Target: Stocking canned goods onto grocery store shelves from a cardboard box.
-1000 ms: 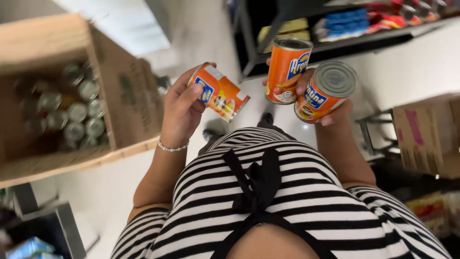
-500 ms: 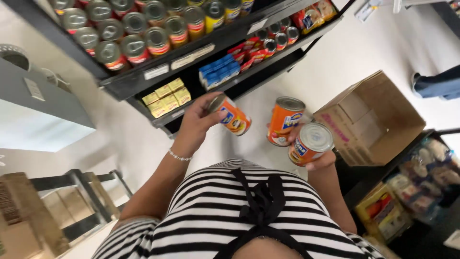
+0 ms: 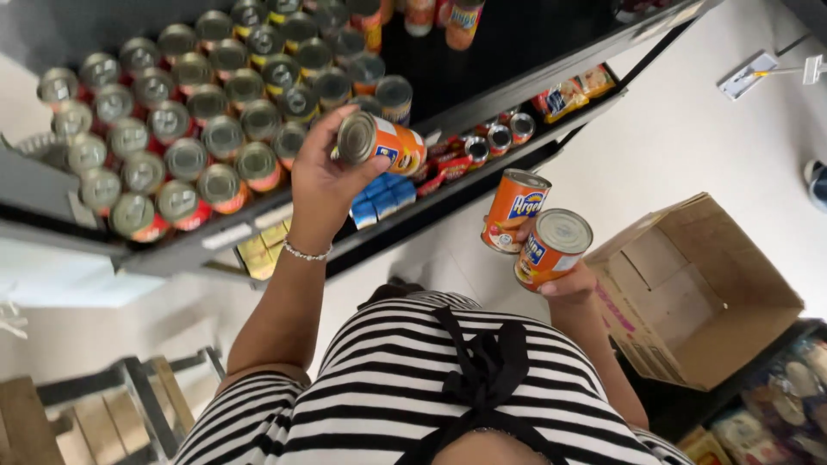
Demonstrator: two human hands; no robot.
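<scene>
Left hand raised toward the shelf, fingers wrapped around one orange can held on its side, silver end facing left. Grip closed on it; thumb on the near side, fingertips over the top. The can sits just in front of the shelf edge, close beside the rows of cans already standing there, silver lids up, red and orange labels. A beaded bracelet on the left wrist.

Right hand lower and to the right, held in front of the body, mostly hidden behind what it carries. It grasps two orange cans together: one upright can on the left, and a tilted can touching it on the right, lid toward the camera.

Lower shelf: small blue packs, yellow packs to their left, a few tins and red packets to the right.

Open cardboard box on the pale floor at right, near the right hand. Striped black-and-white top fills the near bottom of view
</scene>
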